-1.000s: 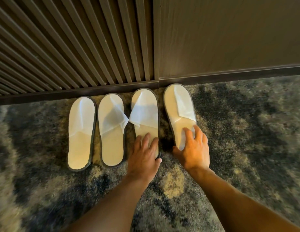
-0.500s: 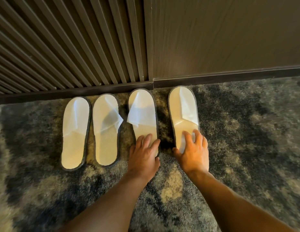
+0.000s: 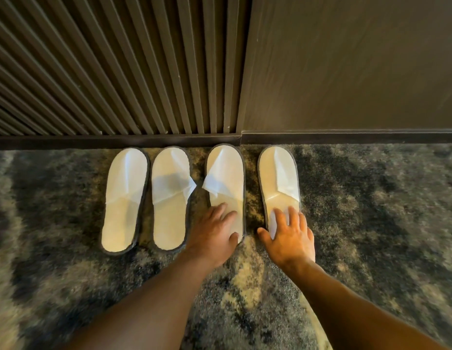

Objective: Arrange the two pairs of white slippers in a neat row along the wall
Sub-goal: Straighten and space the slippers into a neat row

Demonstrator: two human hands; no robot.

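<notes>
Slippers are sitting toes-to-baseboard [image 3: 169, 141]: two untouched ones [image 3: 123, 200] [image 3: 170, 203] left of the left hand [image 3: 214, 234], which is lying flat, fingers loosely spread, on the third slipper's [image 3: 226, 178] heel. Beside it, the right hand [image 3: 290, 238] is pressing splayed fingers on the fourth slipper's [image 3: 279, 178] heel, all on patterned carpet [image 3: 371, 223].

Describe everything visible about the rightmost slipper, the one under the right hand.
The rightmost slipper is white and thin, with a dark edge trim and a flattened fabric toe band. It lies flat on the carpet, toe near the baseboard, apart from its neighbour. The right hand rests open on its heel.
</notes>
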